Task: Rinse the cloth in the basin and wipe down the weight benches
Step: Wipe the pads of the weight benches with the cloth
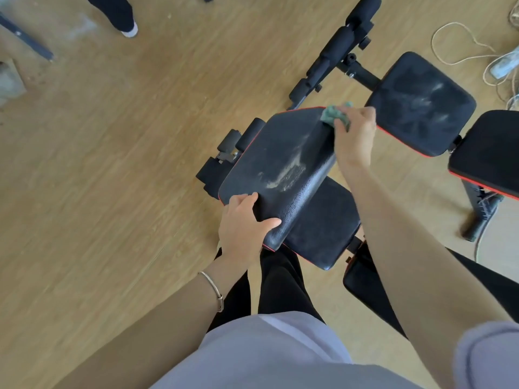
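While the head camera is looking straight down, the right hand (355, 136) is working at the far right corner of the raised back pad (280, 153). Its grip is bunching tightly round the green cloth (335, 115), and the cloth is pressing on the upholstery at that corner. The left hand (247, 220) is holding the near left corner of the same pad, grip closing over the edge; judged to be steadying it.

Key relation: the pad's long axis is running from the near corner under the left hand out to the far corner under the cloth, slanting a little right. The pale dust smear (283, 175) is lying about mid-pad, between the two hands, on the near-left side of the cloth. So the dirt is lying back toward the body from the cloth grip, and the right hand is the one placed to reach it. A stroke drawing near along the long axis and shifting left would be crossing the smear.

The band along the pad's right edge is looking darker and glossier, probably wiped; the left part is looking dull.

The seat pad (323, 234) is lying beneath the back pad's near end, carrying a grey film. A second bench pad (421, 105), just beyond the right hand, is showing heavy dust streaks. The basin is not showing. Judgement: wiping is under way, with most surfaces not yet done.
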